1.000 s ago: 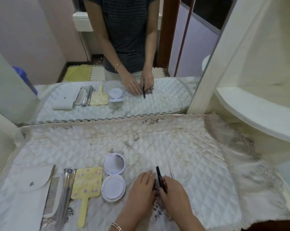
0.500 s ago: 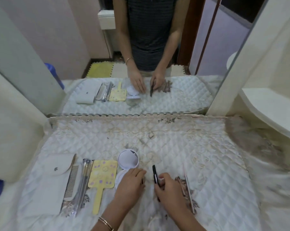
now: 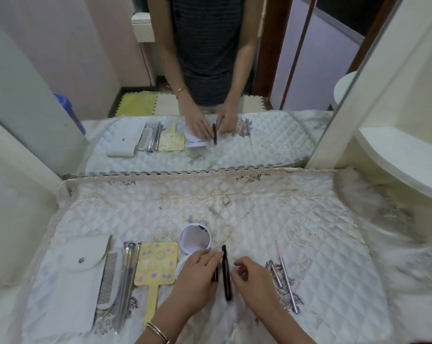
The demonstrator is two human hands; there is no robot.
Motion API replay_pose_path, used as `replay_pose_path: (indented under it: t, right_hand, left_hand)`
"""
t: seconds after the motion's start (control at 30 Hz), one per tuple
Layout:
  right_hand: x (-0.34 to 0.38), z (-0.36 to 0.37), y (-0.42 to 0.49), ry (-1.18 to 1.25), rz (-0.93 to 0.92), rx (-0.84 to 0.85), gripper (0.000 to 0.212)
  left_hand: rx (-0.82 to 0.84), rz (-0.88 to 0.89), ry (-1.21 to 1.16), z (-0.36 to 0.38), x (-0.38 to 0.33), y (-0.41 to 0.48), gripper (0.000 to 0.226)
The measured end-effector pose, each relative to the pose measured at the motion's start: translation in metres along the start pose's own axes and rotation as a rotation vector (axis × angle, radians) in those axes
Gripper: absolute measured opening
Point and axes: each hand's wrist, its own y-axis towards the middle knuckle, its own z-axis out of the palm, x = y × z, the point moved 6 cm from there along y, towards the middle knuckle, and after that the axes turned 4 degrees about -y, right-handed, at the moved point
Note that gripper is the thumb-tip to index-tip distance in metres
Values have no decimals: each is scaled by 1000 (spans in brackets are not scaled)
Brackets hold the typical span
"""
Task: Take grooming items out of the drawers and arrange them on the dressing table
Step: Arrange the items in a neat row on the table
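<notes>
Quilted white cloth is covering the dressing table, with a mirror standing behind it. Left hand is lying with fingers fairly straight and tips nudging a dark pencil-like stick, probably squaring it with the row. Right hand is hovering just beside the stick's other side, fingers loosely curled, gripping nothing. Outward of the left hand: open compact, yellow hand mirror, wrapped brushes, comb, white pouch, all lying parallel, likely a deliberate line-up. Outward of the right hand: thin metal tools. No brand or readable writing is showing.
</notes>
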Motion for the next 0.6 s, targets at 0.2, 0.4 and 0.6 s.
replay_pose_path:
  t: [0.2, 0.4, 0.6]
  right_hand:
    - [-50, -58, -16, 31, 203, -255, 4]
    - [-84, -69, -22, 14, 319, -160, 23]
    - [-82, -65, -14, -82, 278, -94, 5]
  left_hand:
    - [-88, 114, -97, 3, -46, 16, 46]
    - [-24, 96, -172, 36, -106, 47, 41]
    - [12, 32, -223, 47, -111, 53, 35]
